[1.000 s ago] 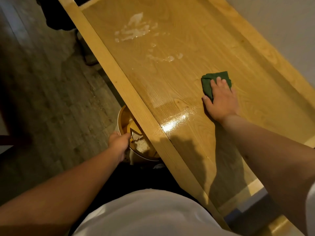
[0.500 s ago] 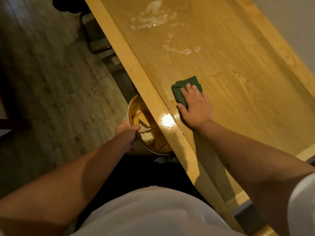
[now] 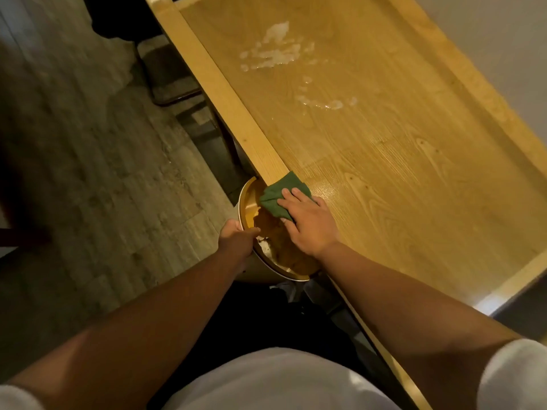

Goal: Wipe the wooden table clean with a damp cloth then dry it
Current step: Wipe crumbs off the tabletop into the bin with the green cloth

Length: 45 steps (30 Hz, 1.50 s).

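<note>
Left hand (image 3: 236, 238): gripping the rim of the bin (image 3: 247, 199), holding it just under the table edge.
Cloth (image 3: 279, 196): lying half over the edge, above the bin.
Right hand (image 3: 307, 223): pressing flat on the cloth, fingers spread.
Wooden table (image 3: 399, 173): glistening wet near the hand.
Spill (image 3: 275, 53): sitting untouched further up; wiping seems partly done, drying not yet begun.

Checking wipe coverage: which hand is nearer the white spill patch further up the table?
Right. The right hand lies on the green cloth at the table's near edge, below the white spill patch. The left hand grips the bucket rim off the table, farther away.
</note>
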Available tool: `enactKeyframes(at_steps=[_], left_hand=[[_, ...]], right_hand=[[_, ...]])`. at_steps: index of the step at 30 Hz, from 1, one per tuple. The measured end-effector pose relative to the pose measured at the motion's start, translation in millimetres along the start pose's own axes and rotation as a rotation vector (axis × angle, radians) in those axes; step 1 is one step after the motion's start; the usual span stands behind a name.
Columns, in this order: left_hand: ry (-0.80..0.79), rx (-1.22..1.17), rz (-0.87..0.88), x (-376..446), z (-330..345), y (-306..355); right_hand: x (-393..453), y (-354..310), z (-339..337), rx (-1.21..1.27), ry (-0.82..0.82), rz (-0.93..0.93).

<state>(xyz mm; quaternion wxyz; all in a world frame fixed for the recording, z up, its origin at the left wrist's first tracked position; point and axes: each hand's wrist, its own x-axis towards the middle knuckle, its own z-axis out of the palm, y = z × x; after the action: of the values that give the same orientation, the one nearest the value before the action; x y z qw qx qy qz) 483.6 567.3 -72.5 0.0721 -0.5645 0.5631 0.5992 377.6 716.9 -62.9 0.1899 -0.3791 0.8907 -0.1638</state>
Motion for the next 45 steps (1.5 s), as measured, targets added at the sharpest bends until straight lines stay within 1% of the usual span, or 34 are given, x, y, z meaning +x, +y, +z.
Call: enactKeyframes(at_steps=[6,11,14,16,18,20,22,23,25,28,30,32,33,35,37,38,41,42,45], left_hand=[[-0.087,0.003,0.024,18,-17,10],[-0.091,0.037,0.030,39,-39,25],[-0.115,0.018,0.025,49,-55,36],[-0.119,0.039,0.057,54,-64,44],[-0.122,0.023,0.077,57,-70,52],[-0.129,0.016,0.075,61,-74,60],[-0.133,-0.006,0.068,63,-78,68],[-0.135,-0.022,0.063,64,-80,71],[-0.131,-0.038,0.054,66,-83,76],[-0.124,-0.056,0.052,70,-82,81],[-0.108,-0.057,0.050,76,-81,83],[-0.092,-0.054,0.042,80,-79,85],[-0.082,-0.046,0.040,82,-78,86],[-0.058,-0.045,0.032,87,-73,89],[-0.083,-0.067,0.031,89,-76,91],[-0.094,-0.066,0.018,92,-75,92],[-0.078,-0.040,-0.033,99,-71,93],[-0.065,-0.040,-0.042,102,-71,94],[-0.062,-0.055,-0.062,108,-70,99]], right_hand=[[-2,-12,8,-0.025,0.012,-0.024],[7,-26,13,-0.077,-0.014,-0.112],[23,-38,14,-0.047,-0.016,-0.070],[33,-46,11,0.090,-0.011,0.011],[39,-53,5,0.307,0.024,0.113],[41,-60,-4,0.557,0.088,0.253],[43,-66,-11,0.873,0.170,0.430],[45,-69,-15,1.010,0.229,0.512],[51,-69,-26,1.188,0.357,0.664],[59,-57,-51,1.448,0.580,0.791],[61,-40,-72,1.551,0.735,0.856],[59,-15,-91,1.493,0.872,0.928],[58,0,-97,1.378,0.920,0.981],[56,34,-103,1.026,0.959,1.087],[48,55,-97,0.770,0.969,1.109],[48,65,-90,0.680,0.923,1.102],[56,84,-63,0.273,0.605,1.027],[63,89,-59,0.171,0.553,1.007],[89,105,-72,0.092,0.502,1.007]])
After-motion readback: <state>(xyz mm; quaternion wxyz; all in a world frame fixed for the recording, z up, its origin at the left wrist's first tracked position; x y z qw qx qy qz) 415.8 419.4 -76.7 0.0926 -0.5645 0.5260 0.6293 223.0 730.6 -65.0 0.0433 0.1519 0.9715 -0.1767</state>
